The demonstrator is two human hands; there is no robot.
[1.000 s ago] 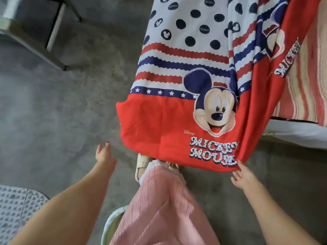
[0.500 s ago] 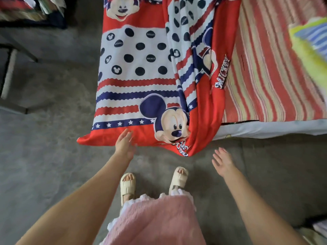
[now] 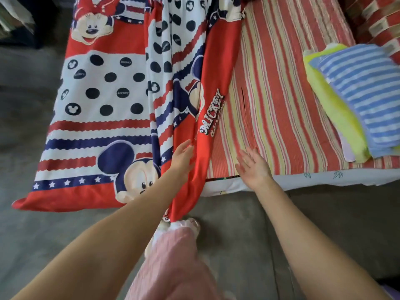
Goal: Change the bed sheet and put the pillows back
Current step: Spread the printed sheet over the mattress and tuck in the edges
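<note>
A red, white and blue cartoon-mouse bed sheet [image 3: 104, 98] covers the left part of the bed, its bunched red edge [image 3: 207, 118] folded over in the middle and hanging off the near side. The striped mattress [image 3: 277, 100] lies bare to the right. My left hand [image 3: 183, 158] reaches onto the bunched fold with fingers straight, touching the fabric. My right hand [image 3: 252, 164] hovers flat and open over the mattress near its front edge. A blue-striped pillow [image 3: 368, 96] lies on a yellow one [image 3: 333, 113] at the right.
Grey floor [image 3: 324, 224] runs along the bed's near side. My pink skirt [image 3: 173, 263] and sandalled feet stand right at the hanging sheet corner. A white under-layer [image 3: 324, 178] shows at the mattress edge. Dark clutter [image 3: 15, 20] sits at the far left.
I have moved closer and the view has lifted over the bed. Both hands rose from near the floor onto the bed; the left now touches the bunched fold, the right is over the mattress.
</note>
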